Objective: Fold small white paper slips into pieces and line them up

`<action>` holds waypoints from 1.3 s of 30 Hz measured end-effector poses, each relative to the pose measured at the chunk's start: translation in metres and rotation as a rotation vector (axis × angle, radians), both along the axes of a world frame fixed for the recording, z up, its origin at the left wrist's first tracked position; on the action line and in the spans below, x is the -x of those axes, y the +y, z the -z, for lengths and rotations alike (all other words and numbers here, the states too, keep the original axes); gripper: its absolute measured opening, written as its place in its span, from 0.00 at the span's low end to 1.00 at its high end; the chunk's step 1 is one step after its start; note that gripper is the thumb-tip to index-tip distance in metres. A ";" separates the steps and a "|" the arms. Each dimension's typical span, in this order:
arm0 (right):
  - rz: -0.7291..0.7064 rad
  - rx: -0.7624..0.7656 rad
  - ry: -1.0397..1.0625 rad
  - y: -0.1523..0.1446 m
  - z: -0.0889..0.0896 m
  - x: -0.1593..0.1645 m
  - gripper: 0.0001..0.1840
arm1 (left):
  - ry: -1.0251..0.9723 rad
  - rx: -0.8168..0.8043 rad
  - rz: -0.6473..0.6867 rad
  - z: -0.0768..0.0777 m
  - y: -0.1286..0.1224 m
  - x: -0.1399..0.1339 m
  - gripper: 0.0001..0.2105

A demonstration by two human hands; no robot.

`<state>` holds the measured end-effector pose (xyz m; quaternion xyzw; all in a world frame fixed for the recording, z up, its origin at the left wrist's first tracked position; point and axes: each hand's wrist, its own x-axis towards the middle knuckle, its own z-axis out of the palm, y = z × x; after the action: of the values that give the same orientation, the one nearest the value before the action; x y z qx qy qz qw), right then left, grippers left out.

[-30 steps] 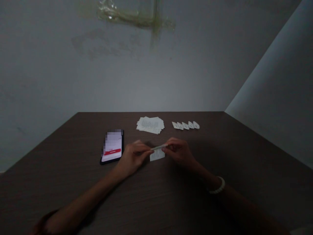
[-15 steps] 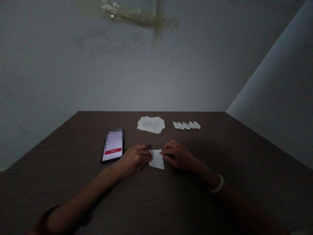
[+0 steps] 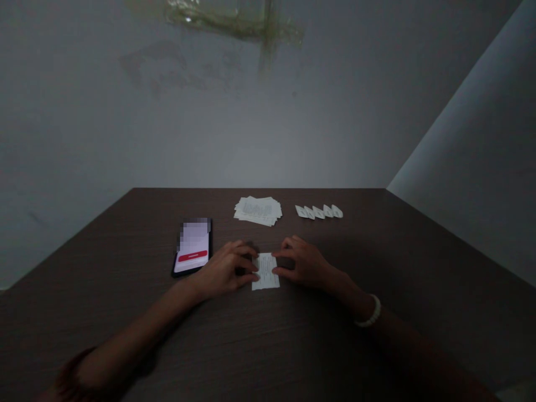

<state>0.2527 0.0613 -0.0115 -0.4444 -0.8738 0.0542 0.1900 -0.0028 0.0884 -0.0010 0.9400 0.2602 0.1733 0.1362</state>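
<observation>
A small slip of printed white paper [image 3: 265, 271] lies on the dark brown table, between my two hands. My left hand [image 3: 231, 268] has its thumb and fingertips at the paper's left edge, with a gap between thumb and forefinger. At the right edge, my right hand [image 3: 305, 263] holds the slip with curved fingers and thumb. Whether any fingertip is under the paper is hidden. Behind the hands is a loose stack of printed paper slips [image 3: 258, 210]. To its right, several small folded paper pieces [image 3: 319, 212] overlap in a row.
A smartphone [image 3: 192, 251] with a lit screen and a red button lies left of my left hand. The table [image 3: 234, 346] meets a grey wall [image 3: 251, 139] at its far edge. Another wall slants along the right, and shiny tape [image 3: 234, 25] sticks high on the back wall.
The paper slip has turned and now lies straighter, a little further left. My left thumb and fingers have spread apart along its edge. The stack, folded pieces and phone stay in place.
</observation>
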 end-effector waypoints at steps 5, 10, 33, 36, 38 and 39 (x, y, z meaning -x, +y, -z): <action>-0.007 0.003 0.000 0.001 0.000 -0.001 0.23 | 0.050 -0.059 0.006 -0.002 0.001 0.001 0.12; 0.003 0.006 -0.013 0.001 0.000 -0.001 0.23 | 0.124 -0.076 0.012 -0.009 0.000 0.001 0.10; -0.062 0.015 -0.117 -0.009 -0.013 0.013 0.19 | 0.128 -0.166 -0.001 -0.005 -0.007 -0.007 0.13; -0.025 0.016 -0.111 -0.010 -0.012 0.014 0.19 | 0.122 -0.202 -0.019 -0.004 -0.008 -0.009 0.13; 0.010 0.014 -0.104 -0.011 -0.011 0.014 0.17 | 0.119 -0.212 -0.023 -0.006 -0.009 -0.009 0.12; 0.027 0.011 -0.098 -0.011 -0.010 0.014 0.16 | 0.120 -0.214 -0.022 -0.007 -0.010 -0.010 0.13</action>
<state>0.2391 0.0508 -0.0010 -0.4594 -0.8756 0.0343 0.1451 0.0068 0.0785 0.0059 0.9550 0.2581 0.1452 0.0176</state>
